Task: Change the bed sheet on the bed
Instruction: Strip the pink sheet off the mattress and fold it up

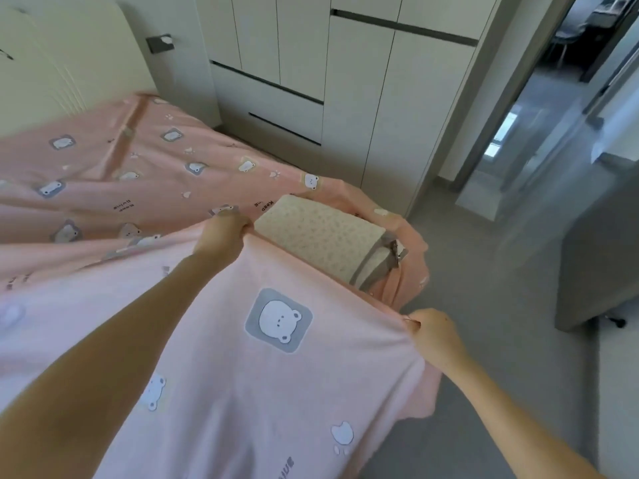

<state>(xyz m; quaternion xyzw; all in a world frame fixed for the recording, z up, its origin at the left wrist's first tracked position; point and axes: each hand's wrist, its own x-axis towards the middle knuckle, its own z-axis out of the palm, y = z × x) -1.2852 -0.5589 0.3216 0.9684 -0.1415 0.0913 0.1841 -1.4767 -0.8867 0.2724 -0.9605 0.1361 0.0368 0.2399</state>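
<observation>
A pink bed sheet [221,340] printed with white bears covers most of the bed. Its near corner is pulled back, stretched tight between my two hands. My left hand [223,236] grips the sheet's edge beside the bare mattress corner [318,233], which is cream with a grey band. My right hand [432,335] pinches the same edge lower down, off the side of the bed. More pink fabric hangs bunched around the far side of that mattress corner.
A cream padded headboard [52,63] stands at the top left. White wardrobe doors and drawers [304,81] run along the far side of the bed. Grey floor [484,305] lies to the right, with an open doorway [539,115] and a grey cabinet [601,271].
</observation>
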